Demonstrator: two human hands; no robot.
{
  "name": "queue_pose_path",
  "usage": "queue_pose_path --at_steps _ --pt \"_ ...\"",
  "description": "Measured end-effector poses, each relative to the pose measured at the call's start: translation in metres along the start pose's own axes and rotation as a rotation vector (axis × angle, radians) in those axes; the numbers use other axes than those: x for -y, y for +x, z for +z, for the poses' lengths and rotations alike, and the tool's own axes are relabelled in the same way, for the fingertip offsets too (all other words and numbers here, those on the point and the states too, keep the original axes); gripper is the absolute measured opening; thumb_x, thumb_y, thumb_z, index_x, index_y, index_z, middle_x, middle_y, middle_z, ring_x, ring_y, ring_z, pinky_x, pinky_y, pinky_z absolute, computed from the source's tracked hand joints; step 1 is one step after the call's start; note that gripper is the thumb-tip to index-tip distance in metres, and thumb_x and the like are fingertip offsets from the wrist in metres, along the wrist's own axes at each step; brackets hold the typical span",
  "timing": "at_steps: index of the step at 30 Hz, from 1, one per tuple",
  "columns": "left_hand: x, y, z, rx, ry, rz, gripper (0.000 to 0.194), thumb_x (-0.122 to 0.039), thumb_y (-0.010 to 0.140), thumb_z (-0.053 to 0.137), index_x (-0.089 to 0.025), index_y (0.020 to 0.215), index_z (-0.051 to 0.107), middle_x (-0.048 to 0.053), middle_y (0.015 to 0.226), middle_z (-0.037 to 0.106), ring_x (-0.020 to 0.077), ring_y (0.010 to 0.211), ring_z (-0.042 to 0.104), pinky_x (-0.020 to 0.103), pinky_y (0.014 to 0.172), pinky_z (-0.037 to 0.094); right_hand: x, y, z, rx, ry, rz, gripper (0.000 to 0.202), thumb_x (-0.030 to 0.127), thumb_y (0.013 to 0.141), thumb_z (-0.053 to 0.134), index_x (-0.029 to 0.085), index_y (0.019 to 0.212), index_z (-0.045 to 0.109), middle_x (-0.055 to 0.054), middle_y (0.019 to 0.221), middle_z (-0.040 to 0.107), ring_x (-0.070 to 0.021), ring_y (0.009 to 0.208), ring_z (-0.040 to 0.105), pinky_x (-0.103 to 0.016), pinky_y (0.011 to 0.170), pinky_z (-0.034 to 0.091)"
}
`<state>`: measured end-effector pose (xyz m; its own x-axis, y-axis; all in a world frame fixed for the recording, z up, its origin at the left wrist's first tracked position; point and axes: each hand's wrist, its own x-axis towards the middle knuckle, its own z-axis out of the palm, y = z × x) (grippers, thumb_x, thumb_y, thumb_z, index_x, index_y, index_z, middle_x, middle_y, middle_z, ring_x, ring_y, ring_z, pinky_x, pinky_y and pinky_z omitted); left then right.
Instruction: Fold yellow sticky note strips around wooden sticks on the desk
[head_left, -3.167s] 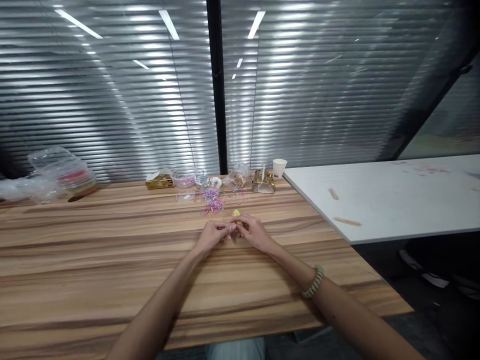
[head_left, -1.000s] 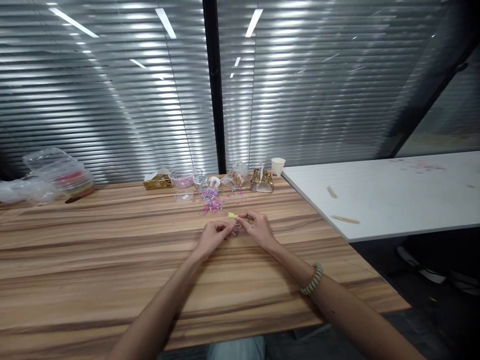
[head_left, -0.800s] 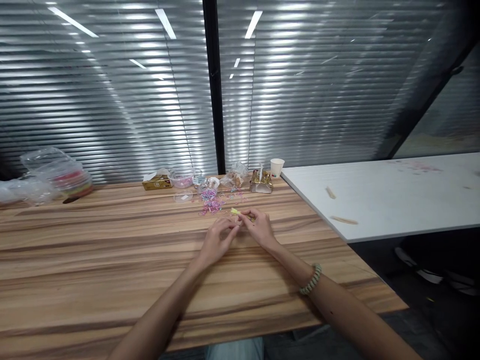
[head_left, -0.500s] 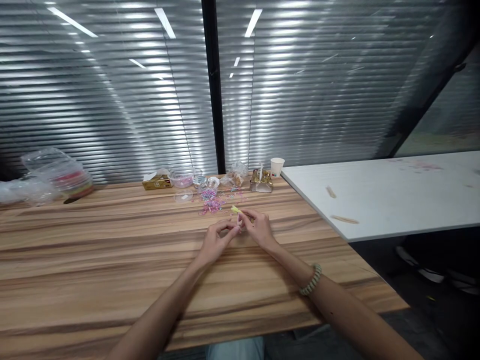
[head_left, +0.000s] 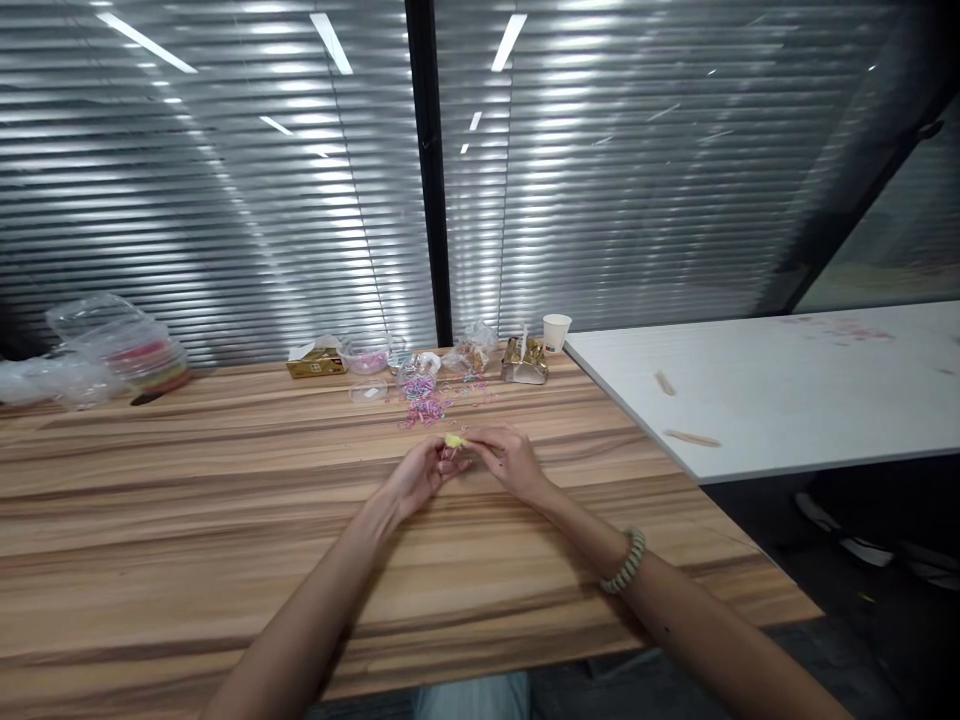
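My right hand [head_left: 512, 462] reaches in from the right, its thumb and fingertips pinched on a small yellow piece [head_left: 454, 440] whose kind I cannot make out. Just left of it, my left hand [head_left: 424, 476] has its fingers curled around a thin pink strand [head_left: 448, 455], mostly hidden by the fingers. The yellow piece lies right over the left fingertips. Both hands are low over the wooden table [head_left: 225, 520]. Beyond them lies a loose pile of small pink and purple links [head_left: 424, 409].
At the back stand a clear tub of pink bits [head_left: 366, 357], a flat clear lid [head_left: 368, 391], a gold box [head_left: 317, 362], a gold tissue pack [head_left: 524, 362] and a paper cup [head_left: 556, 332]. Stacked plastic containers [head_left: 142, 352] sit far left. A white table [head_left: 765, 390] adjoins at right.
The yellow piece has moved left and slightly down with my right fingertips, over to the left fingers. My left hand has shifted a little left and turned, its fingers curled more.
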<state>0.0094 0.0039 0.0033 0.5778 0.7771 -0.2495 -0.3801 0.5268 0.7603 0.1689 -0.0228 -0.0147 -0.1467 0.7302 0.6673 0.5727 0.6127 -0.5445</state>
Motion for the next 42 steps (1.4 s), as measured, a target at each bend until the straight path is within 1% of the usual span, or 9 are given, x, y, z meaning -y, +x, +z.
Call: queue_pose_path --at_steps 2,4,9,13,18,26,31,36,42 --pt "-0.001 -0.001 0.001 -0.062 -0.018 0.007 0.021 -0.013 0.079 0.043 -0.013 0.062 0.055 0.001 0.058 0.055 0.0074 0.05 0.05 0.028 0.083 0.045 -0.002 0.0 -0.002 0.062 -0.022 -0.04 0.018 0.018 0.082 0.05 0.023 0.091 0.066 -0.005 0.089 0.068 -0.0186 0.082 0.059 -0.032 0.077 0.041" --pt "-0.001 -0.001 0.003 -0.088 -0.035 0.012 0.02 -0.013 0.08 0.044 -0.012 0.066 0.058 0.003 0.061 0.06 0.0102 0.059 0.056 0.028 0.084 0.045 -0.005 0.001 -0.004 0.107 -0.058 -0.075 0.019 0.018 0.083 0.049 0.023 0.092 0.065 -0.005 0.09 0.067 -0.0184 0.083 0.059 -0.032 0.078 0.04" --pt "-0.001 -0.002 0.004 -0.112 -0.057 0.06 0.02 -0.013 0.082 0.044 -0.012 0.071 0.06 0.002 0.062 0.061 0.0099 0.057 0.058 0.028 0.082 0.047 -0.011 0.002 -0.007 0.147 -0.153 -0.152 0.023 0.013 0.084 0.046 0.023 0.095 0.064 -0.005 0.093 0.067 -0.0183 0.085 0.058 -0.031 0.078 0.038" --pt "0.0 -0.002 -0.001 -0.063 0.006 0.112 0.018 -0.016 0.083 0.044 -0.012 0.077 0.061 0.002 0.076 0.063 0.0084 0.056 0.059 0.026 0.078 0.048 -0.014 0.002 -0.008 0.171 -0.225 -0.225 0.026 0.009 0.083 0.045 0.022 0.098 0.062 -0.005 0.096 0.066 -0.018 0.088 0.058 -0.031 0.077 0.036" --pt "0.001 -0.002 -0.003 -0.041 0.081 0.148 0.016 -0.021 0.082 0.048 -0.014 0.084 0.061 0.002 0.091 0.062 0.0092 0.059 0.061 0.025 0.074 0.048 -0.014 0.003 -0.01 0.171 -0.327 -0.299 0.027 0.006 0.082 0.046 0.02 0.098 0.061 -0.005 0.093 0.067 -0.0168 0.085 0.057 -0.03 0.075 0.034" --pt "0.0 -0.001 -0.004 -0.018 0.048 0.182 0.018 -0.028 0.082 0.049 -0.015 0.081 0.061 0.001 0.085 0.061 0.0076 0.057 0.059 0.026 0.075 0.048 -0.009 0.005 -0.012 0.149 -0.41 -0.345 0.024 0.007 0.083 0.046 0.019 0.099 0.059 -0.004 0.09 0.067 -0.0165 0.08 0.056 -0.03 0.071 0.032" --pt "0.002 0.0 -0.005 -0.034 0.143 0.223 0.018 -0.031 0.079 0.054 -0.015 0.081 0.061 0.001 0.09 0.061 0.008 0.059 0.06 0.022 0.068 0.048 -0.007 0.004 -0.012 0.164 -0.422 -0.377 0.022 0.009 0.084 0.046 0.019 0.101 0.057 -0.005 0.091 0.066 -0.0165 0.082 0.056 -0.03 0.071 0.032" --pt "0.003 -0.001 -0.005 -0.04 0.24 0.227 0.022 -0.038 0.077 0.055 -0.017 0.082 0.061 0.0 0.094 0.06 0.011 0.06 0.062 0.025 0.07 0.048 -0.011 0.002 -0.008 0.134 -0.418 -0.364 0.021 0.011 0.085 0.045 0.018 0.1 0.056 -0.005 0.08 0.065 -0.0158 0.075 0.056 -0.029 0.07 0.033" --pt "0.002 -0.002 -0.003 -0.036 0.262 0.226 0.027 -0.042 0.076 0.056 -0.016 0.081 0.061 0.001 0.096 0.06 0.0128 0.065 0.063 0.029 0.075 0.047 -0.013 0.0 -0.003 0.073 -0.385 -0.329 0.013 0.015 0.086 0.045 0.017 0.088 0.058 -0.004 0.071 0.063 -0.0155 0.069 0.055 -0.027 0.068 0.035"
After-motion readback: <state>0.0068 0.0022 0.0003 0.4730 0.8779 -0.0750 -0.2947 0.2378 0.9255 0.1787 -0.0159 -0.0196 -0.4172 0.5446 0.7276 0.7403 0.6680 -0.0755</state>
